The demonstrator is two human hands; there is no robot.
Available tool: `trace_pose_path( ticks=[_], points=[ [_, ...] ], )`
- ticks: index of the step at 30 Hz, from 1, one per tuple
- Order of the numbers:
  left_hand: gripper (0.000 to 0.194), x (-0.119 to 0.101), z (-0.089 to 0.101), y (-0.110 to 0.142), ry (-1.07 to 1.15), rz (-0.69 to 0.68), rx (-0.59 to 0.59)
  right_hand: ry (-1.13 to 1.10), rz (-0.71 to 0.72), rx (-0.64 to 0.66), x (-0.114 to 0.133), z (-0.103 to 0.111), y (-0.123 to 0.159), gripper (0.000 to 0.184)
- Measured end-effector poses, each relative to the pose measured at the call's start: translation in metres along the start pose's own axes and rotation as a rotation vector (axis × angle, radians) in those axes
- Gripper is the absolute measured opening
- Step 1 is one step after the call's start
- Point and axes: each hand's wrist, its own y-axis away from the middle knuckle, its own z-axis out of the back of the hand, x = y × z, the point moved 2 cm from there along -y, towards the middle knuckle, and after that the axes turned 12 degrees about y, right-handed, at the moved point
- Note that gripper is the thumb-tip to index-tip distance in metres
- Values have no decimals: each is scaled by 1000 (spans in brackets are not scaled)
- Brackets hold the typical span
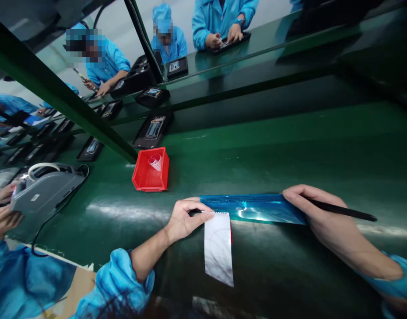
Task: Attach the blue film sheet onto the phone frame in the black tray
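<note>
Pinching closely, the thumb and forefinger of the right hand (pixel 323 212) held the 3 o'clock end of a shiny blue film (pixel 253 210), which stretched across just above the green bench (pixel 273 150). That hand also carried a slim black tool (pixel 351 211), its back end pointing toward 3 o'clock. The left hand (pixel 186 221) gripped the film's 9 o'clock end, thumb and forefinger narrow, the thumb lying on the top edge of a white paper (pixel 218 250). This paper hung toward 6 o'clock, with a sliver of something red (pixel 232 235) showing past its edge; whether paper and film were joined, I could not tell.

At about 10 o'clock from the left hand stood a red bin (pixel 145 179) with 1 white mesh roll (pixel 156 162) inside. At 12 o'clock from the bin lay a black tray (pixel 142 139) bearing a phone-shaped part (pixel 154 127). A grey machine (pixel 50 184) sat at 9 o'clock from the bin, with 2 hands of a co-worker (pixel 4 221) at its left end.
</note>
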Motion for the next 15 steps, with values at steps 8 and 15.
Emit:
trace_pose_path(
  ticks=[8, 15],
  points=[
    [26, 2, 2, -3, 42, 33, -52, 93, 129, -18, 3, -1, 3, 34],
    [25, 4, -1, -1, 23, 75, -79, 335, 444, -98, 7, 3, 3, 21]
  ],
)
